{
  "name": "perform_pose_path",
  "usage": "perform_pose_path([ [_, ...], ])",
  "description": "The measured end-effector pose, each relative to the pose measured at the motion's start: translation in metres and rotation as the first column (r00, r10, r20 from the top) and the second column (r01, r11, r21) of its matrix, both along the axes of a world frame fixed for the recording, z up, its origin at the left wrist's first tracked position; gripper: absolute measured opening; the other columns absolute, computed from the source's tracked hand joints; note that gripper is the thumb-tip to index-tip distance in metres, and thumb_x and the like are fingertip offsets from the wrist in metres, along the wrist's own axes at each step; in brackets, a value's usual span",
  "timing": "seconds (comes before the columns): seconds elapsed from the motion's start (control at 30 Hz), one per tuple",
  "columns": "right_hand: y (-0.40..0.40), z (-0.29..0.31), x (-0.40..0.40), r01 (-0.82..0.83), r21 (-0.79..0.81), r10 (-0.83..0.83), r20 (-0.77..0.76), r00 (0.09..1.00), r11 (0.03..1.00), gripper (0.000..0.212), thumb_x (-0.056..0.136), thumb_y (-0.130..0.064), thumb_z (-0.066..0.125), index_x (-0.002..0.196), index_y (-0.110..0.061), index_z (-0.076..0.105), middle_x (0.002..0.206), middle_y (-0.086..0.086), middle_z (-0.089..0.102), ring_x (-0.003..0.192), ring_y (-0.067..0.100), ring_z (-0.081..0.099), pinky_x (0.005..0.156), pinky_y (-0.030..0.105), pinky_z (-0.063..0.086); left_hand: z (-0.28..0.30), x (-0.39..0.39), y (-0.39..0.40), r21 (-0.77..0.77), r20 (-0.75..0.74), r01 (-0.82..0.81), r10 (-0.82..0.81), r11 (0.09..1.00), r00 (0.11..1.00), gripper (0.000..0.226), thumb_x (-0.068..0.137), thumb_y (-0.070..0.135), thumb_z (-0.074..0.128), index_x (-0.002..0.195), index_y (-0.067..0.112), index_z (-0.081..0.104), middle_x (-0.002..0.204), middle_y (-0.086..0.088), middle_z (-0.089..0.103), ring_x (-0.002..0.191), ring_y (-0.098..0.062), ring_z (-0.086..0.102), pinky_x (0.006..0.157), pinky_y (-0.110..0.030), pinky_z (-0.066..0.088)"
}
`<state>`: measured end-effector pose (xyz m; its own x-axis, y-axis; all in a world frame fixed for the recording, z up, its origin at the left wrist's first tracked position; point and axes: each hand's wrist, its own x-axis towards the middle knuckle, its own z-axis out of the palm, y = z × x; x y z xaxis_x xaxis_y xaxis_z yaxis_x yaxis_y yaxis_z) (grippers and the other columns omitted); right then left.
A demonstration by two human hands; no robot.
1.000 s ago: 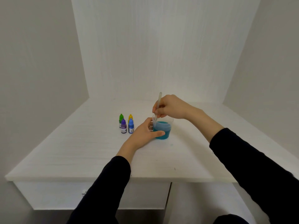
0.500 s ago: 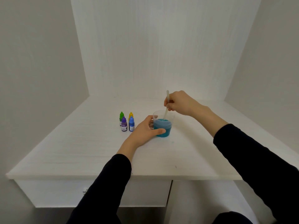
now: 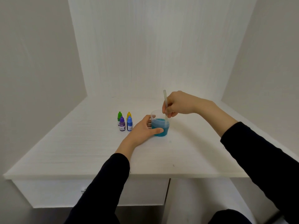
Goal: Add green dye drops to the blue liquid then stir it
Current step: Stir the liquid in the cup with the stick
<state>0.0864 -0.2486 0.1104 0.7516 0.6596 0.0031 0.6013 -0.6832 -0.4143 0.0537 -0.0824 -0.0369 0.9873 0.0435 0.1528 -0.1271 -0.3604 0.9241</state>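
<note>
A clear plastic cup (image 3: pixel 160 126) of teal-blue liquid stands on the white desk (image 3: pixel 80 151). My left hand (image 3: pixel 144 129) wraps around the cup's left side, thumb across its front. My right hand (image 3: pixel 177 103) pinches a pale translucent stirring stick (image 3: pixel 165 101) that stands nearly upright, its lower end dipped in the liquid at the cup's right side. The green dye bottle (image 3: pixel 119 117) stands capped at the back left of a small cluster, left of the cup.
A yellow bottle (image 3: pixel 129 114), a purple bottle (image 3: pixel 122 124) and a blue bottle (image 3: pixel 129 124) stand with the green one. White walls close in the desk at the back and both sides. A drawer front sits under the desk edge.
My right hand and the stick swung from the cup's left rim to its right side and now stand more upright. The left hand keeps its hold on the cup.
</note>
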Motion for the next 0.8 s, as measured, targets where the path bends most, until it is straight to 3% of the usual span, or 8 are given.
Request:
perform_pose_path([
  [0.13, 0.011, -0.002, -0.001, -0.049, 0.038, 0.05, -0.02, 0.999, 0.998, 0.01, 0.086, -0.006, 0.059, 0.087, -0.008, 0.069, 0.078, 0.006, 0.071, 0.074, 0.015, 0.071, 0.071, 0.019, 0.056, 0.001, 0.0, 0.0, -0.008, 0.001, 0.001, -0.001, 1.0, 1.0, 0.07, 0.076, 0.036, 0.078, 0.134, 0.03, 0.04, 0.124, 0.009, 0.058, 0.111, -0.008, 0.057, 0.089, -0.022, 0.047],
  [0.37, 0.027, -0.013, 0.004, -0.053, 0.187, 0.055, -0.007, 0.998, 0.981, 0.012, 0.087, -0.004, 0.059, 0.092, -0.006, 0.069, 0.085, 0.007, 0.071, 0.075, 0.014, 0.07, 0.066, 0.013, 0.056, 0.001, 0.0, 0.0, -0.003, -0.011, -0.005, 0.005, 1.0, 1.0, 0.058, 0.074, 0.039, 0.078, 0.121, 0.035, 0.044, 0.116, 0.014, 0.059, 0.108, -0.005, 0.057, 0.084, -0.021, 0.047],
  [0.47, 0.031, -0.017, 0.01, -0.026, 0.21, 0.016, 0.049, 0.999, 0.977, 0.013, 0.089, -0.004, 0.057, 0.094, -0.005, 0.069, 0.088, 0.006, 0.069, 0.079, 0.017, 0.07, 0.07, 0.015, 0.055, 0.001, 0.0, 0.0, -0.009, -0.011, 0.002, -0.002, 1.0, 1.0, 0.059, 0.075, 0.038, 0.078, 0.122, 0.036, 0.042, 0.119, 0.012, 0.058, 0.11, -0.008, 0.057, 0.09, -0.026, 0.048],
  [0.6, 0.028, -0.021, 0.018, 0.024, 0.224, -0.045, 0.091, 0.995, 0.974, 0.015, 0.089, -0.004, 0.054, 0.097, -0.003, 0.068, 0.09, 0.006, 0.067, 0.077, 0.018, 0.068, 0.074, 0.021, 0.054, 0.001, -0.001, 0.0, -0.014, -0.01, 0.007, -0.007, 1.0, 1.0, 0.063, 0.075, 0.037, 0.078, 0.128, 0.031, 0.043, 0.124, 0.008, 0.058, 0.112, -0.01, 0.057, 0.095, -0.031, 0.049],
  [0.8, 0.012, -0.016, 0.023, 0.087, 0.114, -0.103, 0.136, 0.985, 0.99, 0.016, 0.089, -0.003, 0.053, 0.095, -0.005, 0.067, 0.093, 0.012, 0.069, 0.08, 0.02, 0.069, 0.082, 0.031, 0.056, 0.003, -0.002, 0.0, -0.006, -0.01, 0.004, -0.004, 1.0, 1.0, 0.071, 0.076, 0.037, 0.077, 0.136, 0.029, 0.039, 0.124, 0.008, 0.057, 0.112, -0.009, 0.056, 0.092, -0.026, 0.048],
])
